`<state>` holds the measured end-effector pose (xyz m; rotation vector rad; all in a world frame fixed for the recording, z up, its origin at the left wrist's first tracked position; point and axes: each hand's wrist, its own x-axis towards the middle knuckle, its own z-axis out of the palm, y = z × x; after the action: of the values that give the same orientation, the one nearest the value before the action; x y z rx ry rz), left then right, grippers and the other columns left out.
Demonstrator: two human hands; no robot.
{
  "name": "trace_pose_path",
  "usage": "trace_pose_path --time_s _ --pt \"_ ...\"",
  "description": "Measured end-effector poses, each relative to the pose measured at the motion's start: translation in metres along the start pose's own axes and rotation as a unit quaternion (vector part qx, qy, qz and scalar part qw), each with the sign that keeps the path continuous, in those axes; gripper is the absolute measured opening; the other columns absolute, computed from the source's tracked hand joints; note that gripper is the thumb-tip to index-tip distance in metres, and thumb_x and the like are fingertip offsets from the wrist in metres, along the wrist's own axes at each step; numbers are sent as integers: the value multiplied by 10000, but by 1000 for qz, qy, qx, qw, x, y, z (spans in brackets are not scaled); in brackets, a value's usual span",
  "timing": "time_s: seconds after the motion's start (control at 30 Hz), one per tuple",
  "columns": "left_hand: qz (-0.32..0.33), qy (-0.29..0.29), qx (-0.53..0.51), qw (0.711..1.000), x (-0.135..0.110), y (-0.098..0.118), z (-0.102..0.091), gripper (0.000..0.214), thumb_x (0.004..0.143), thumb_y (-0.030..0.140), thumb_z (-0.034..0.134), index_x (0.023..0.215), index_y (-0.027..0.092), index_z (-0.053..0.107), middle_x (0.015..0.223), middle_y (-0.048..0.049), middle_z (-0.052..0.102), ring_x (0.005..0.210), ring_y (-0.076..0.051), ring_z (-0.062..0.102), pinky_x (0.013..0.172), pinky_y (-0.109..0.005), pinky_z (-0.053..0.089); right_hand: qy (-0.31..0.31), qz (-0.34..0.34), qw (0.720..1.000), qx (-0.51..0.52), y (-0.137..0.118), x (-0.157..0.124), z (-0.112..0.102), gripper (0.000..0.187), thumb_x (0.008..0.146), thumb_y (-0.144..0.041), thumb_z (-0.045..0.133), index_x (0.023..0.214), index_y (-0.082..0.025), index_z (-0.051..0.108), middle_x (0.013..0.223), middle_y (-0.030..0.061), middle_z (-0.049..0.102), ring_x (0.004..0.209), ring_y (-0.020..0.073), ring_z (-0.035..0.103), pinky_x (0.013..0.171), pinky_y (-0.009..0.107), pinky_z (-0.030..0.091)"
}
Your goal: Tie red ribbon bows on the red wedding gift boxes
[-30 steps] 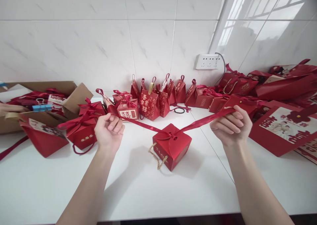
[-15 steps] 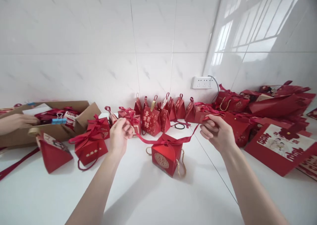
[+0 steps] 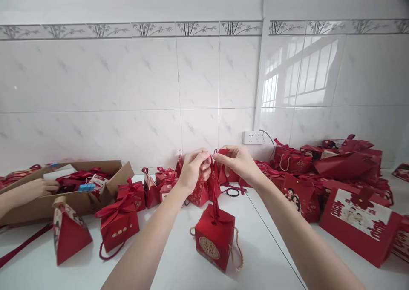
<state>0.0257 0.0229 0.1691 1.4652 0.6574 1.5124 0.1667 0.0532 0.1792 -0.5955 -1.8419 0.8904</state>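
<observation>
A small red gift box (image 3: 214,234) with a round gold emblem and twisted cord handles stands on the white table in front of me. From its top a dark red ribbon (image 3: 215,196) runs straight up to my hands. My left hand (image 3: 196,166) pinches one end of the ribbon. Close beside it, my right hand (image 3: 236,160) pinches the other end, thumb and forefinger together. The fingertips of both hands nearly meet above the box. Behind my hands, several red boxes with loop handles are partly hidden.
At left, another person's hand (image 3: 35,192) reaches into a cardboard box (image 3: 38,207) of red packets. Red boxes with bows (image 3: 119,228) and a pyramid box (image 3: 72,234) stand left. Red bags (image 3: 348,166) pile up at right, behind a large printed box (image 3: 359,226). A power strip (image 3: 254,137) is on the wall.
My hands have come together above the box, drawing the ribbon from spread sideways to upright. The view has tilted up, showing more wall. The other person's hand is still in the cardboard box.
</observation>
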Motion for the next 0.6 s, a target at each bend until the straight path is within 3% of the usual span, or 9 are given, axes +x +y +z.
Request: trace_pose_path --time_s 0.13,0.23,0.3,0.33,0.4,0.43,0.47,0.53,0.6 --pt "-1 45 43 998 -9 4 -11 274 717 351 545 541 175 432 428 86 300 306 -44 335 321 -172 260 29 40 999 20 0 -17 -6 328 711 -478 647 687 -161 564 592 -18 568 351 73 477 345 206 350" --pt "0 130 142 981 -25 7 -53 279 724 352 505 524 194 392 415 78 277 308 -67 334 340 -202 270 79 89 993 8 3 -54 -39 308 711 -459 651 664 -175 543 550 -17 557 364 83 475 364 216 378" --pt "-5 218 280 935 -41 6 -92 284 746 356 432 513 208 369 401 61 280 330 -98 353 379 -234 303 0 127 992 -11 5 -85 -73 334 720 -449 659 585 -187 503 449 -27 489 386 97 467 389 222 391" --pt "-32 258 385 885 -49 5 -110 277 747 341 416 507 210 373 401 42 337 355 -114 387 417 -248 332 -98 167 981 -28 6 -99 -90 356 724 -453 664 557 -186 498 452 -10 501 404 105 478 407 231 403" --pt "-71 296 463 832 -65 -1 -135 167 677 288 518 546 201 459 488 0 490 481 -160 495 517 -272 380 -229 223 947 -30 11 -120 -113 395 699 -530 666 568 -179 543 501 19 540 410 109 476 401 244 407" --pt "-86 303 524 791 -71 -6 -139 123 670 292 532 597 200 499 582 -24 568 584 -190 551 585 -284 406 -203 222 953 -23 15 -125 -117 428 724 -584 611 584 -184 550 523 22 537 444 116 486 418 245 419" --pt "-98 278 558 776 -75 -12 -139 111 683 309 534 667 199 540 707 -46 629 703 -217 586 660 -297 423 -143 222 964 -18 20 -127 -115 459 757 -619 542 592 -190 546 548 23 531 476 122 493 424 243 427" --pt "-113 144 567 803 -81 -27 -123 197 749 363 486 796 199 583 933 -61 661 884 -228 591 783 -301 423 -46 258 964 -40 33 -123 -93 459 788 -626 484 658 -193 564 647 46 561 607 156 547 454 246 464" --pt "-145 -25 502 852 -82 -45 -99 290 804 436 434 873 204 594 1012 -43 647 927 -208 581 826 -289 410 -102 316 938 -97 47 -117 -56 467 750 -623 543 735 -161 611 820 111 613 794 217 586 502 265 501"
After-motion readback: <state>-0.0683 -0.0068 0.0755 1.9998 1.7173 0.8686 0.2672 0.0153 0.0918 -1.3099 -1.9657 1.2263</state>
